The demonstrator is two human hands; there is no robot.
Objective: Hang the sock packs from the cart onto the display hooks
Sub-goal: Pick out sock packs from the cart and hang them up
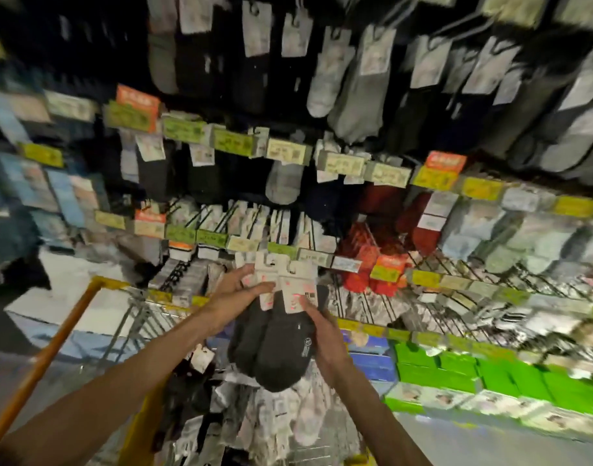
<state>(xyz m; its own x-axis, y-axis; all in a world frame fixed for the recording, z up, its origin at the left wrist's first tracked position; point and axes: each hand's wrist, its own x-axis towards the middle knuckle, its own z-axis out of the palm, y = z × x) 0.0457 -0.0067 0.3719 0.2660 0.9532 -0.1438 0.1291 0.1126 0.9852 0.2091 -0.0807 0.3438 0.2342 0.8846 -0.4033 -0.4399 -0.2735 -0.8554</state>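
Hanging step: left hand [236, 292] and right hand [323, 334] both grip 1 bundle of black sock packs [281, 351]. Next, the header holes must be threaded onto a display hook, which is too blurred to locate here.

Head-worn wide-angle view, facing forward and down, near display rack [473, 270]

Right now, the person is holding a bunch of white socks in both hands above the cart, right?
Not quite. The sock packs are black, not white; only their card tops are white, as the head view shows. The rest is right: the left hand and the right hand both hold the bunch above the cart.
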